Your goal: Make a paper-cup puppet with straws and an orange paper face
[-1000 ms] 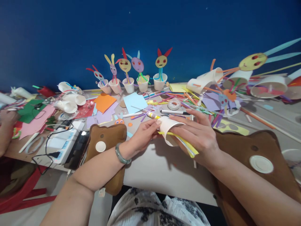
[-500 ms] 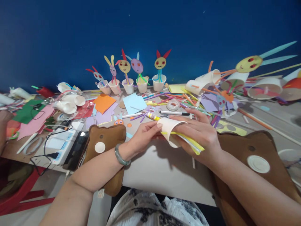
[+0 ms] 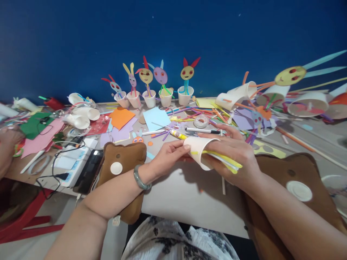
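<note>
A white paper cup (image 3: 196, 148) is tipped on its side above the table, its mouth facing right. My left hand (image 3: 169, 156) pinches the cup's base end, thumb on top. Fingers of my right hand (image 3: 233, 148) reach into and around the cup's mouth, bent over yellow and white strips (image 3: 223, 160) that stick out of it to the lower right. The fingertips inside the cup are hidden. Just behind the cup lie a yellow glue stick (image 3: 177, 134) and a black-and-white marker (image 3: 202, 130).
Cups with paper rabbit figures (image 3: 185, 95) stand along the blue wall. Coloured paper (image 3: 156, 118), tape (image 3: 201, 121) and pipe cleaners lie in front. Brown cushions (image 3: 123, 162) flank the work area. A power strip (image 3: 77, 162) and another person's hand (image 3: 9, 142) are at left.
The cup and both hands have shifted slightly right in view. The yellow and white strips now point further right and lie flatter. Both hands keep their hold.
</note>
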The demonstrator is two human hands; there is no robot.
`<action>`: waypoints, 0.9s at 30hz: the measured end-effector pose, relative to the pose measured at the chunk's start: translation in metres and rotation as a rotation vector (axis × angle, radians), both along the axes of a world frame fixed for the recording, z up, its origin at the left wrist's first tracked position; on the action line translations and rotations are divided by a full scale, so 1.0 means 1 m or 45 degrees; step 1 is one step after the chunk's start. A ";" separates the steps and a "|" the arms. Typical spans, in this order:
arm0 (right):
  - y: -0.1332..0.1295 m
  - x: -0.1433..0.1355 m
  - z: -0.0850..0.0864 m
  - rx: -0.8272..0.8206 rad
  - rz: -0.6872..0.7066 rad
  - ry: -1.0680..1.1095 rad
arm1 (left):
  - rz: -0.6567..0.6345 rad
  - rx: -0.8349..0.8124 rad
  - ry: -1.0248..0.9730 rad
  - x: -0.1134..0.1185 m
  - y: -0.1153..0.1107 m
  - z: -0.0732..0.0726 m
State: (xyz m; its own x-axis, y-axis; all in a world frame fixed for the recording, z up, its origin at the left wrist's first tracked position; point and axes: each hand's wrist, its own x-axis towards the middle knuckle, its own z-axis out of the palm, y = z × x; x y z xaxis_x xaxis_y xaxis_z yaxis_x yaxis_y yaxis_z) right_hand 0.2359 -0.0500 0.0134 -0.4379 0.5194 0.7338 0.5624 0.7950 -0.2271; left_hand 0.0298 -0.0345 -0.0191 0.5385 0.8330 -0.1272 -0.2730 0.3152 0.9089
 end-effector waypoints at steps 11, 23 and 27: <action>-0.001 -0.002 0.003 -0.011 -0.021 0.022 | 0.003 0.007 0.003 0.000 0.000 0.003; 0.002 0.003 -0.001 -0.215 -0.038 0.066 | -0.051 -0.005 -0.015 -0.001 0.000 0.004; 0.003 0.005 -0.003 -0.277 -0.058 0.083 | -0.049 -0.041 -0.025 -0.001 0.001 0.001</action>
